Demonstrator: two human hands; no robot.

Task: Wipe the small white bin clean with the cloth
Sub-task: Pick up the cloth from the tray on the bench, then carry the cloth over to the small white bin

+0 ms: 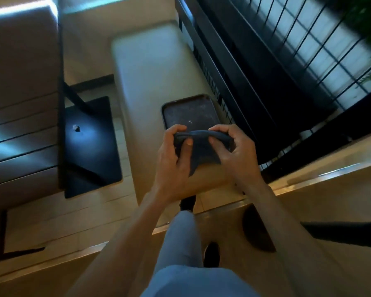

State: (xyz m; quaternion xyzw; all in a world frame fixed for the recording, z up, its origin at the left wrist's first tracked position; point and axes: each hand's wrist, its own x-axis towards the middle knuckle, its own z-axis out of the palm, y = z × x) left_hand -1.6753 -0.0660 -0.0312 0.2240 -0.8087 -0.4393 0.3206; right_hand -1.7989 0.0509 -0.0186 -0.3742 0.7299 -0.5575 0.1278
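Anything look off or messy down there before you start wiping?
The bin has pale specks and smears on its dark inside, so it looks dirty. Otherwise nothing stands out: left hand and right hand both grip the dark cloth above its near edge.

2 bare forearms in view, no sleeves reaching wrists. Left hand (pixel 176 153) and right hand (pixel 234 151) ungloved; no rings, watch or bands visible. Nails short. Legs in light blue-grey trousers (pixel 180 243), plain fabric, no markings seen. Dark shoes (pixel 211 254), 2 visible, 1 partly hidden behind knee; detail blurred.
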